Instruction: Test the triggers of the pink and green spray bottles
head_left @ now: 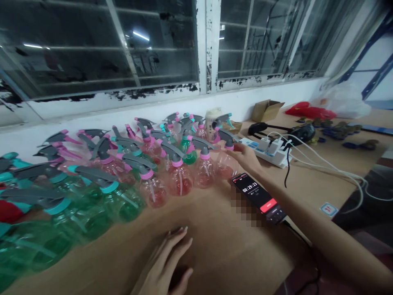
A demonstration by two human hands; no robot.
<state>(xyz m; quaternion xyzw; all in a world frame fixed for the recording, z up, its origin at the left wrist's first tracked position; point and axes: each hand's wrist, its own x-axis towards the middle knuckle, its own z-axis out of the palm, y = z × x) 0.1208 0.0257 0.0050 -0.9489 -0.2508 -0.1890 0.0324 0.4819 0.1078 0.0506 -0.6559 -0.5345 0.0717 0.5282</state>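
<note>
My right hand (244,155) reaches across to the right end of the front row, its fingers around the neck of a clear pinkish spray bottle (226,166) with a pink collar and grey trigger head. The bottle stands upright on the table. My left hand (167,262) hovers or rests low at the front with fingers extended and apart, holding nothing. Close by stand more pink spray bottles (181,180), and to the left are green spray bottles (121,200) with turquoise collars. A phone (258,196) showing a timer lies beneath my right forearm.
A white power strip (264,152) with plugs and cables is right of the bottles. Behind it are a cardboard box (266,110), a red bag (310,110) and a white plastic bag (344,100). A window (208,49) runs along the back wall.
</note>
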